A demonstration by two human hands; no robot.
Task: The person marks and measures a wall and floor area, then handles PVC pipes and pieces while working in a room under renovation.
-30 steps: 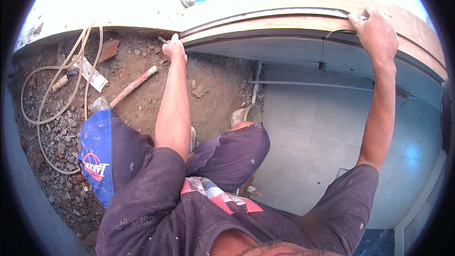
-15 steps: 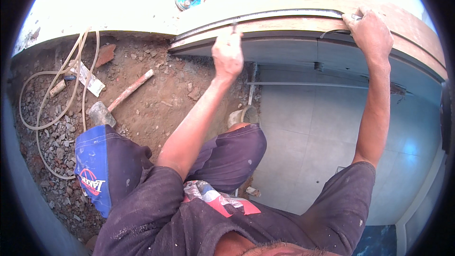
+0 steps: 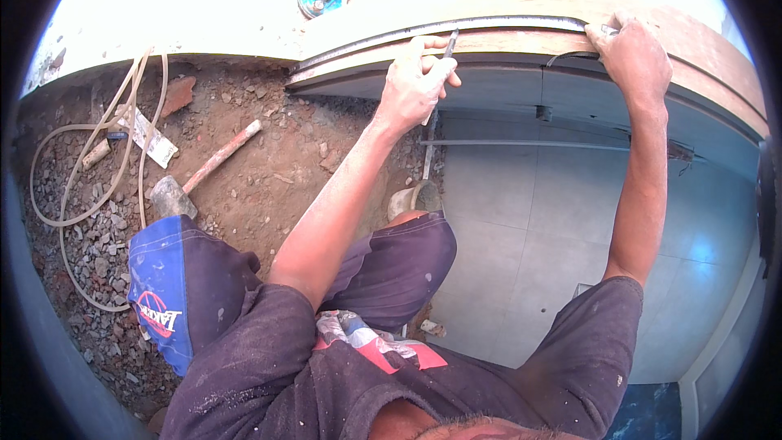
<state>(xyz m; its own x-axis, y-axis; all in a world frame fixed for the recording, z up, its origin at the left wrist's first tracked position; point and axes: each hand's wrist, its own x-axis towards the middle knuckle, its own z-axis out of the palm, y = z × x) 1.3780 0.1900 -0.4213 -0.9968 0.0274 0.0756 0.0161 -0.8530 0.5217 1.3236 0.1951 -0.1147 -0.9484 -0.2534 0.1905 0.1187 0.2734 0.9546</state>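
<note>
Silver strip is held along wooden board by curled right hand at one end; pencil-like tool is pinched by half-curled left hand.

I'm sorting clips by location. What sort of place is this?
Most likely a building or renovation site: broken rubble covers part of the bare earth on the left, a hammer lies on that ground, and a tiled floor is on the right.

Long strip looked smooth and metallic, board looked matt and wooden, floor tiles shone faintly, rubble was rough, shirt was matt cloth
</note>
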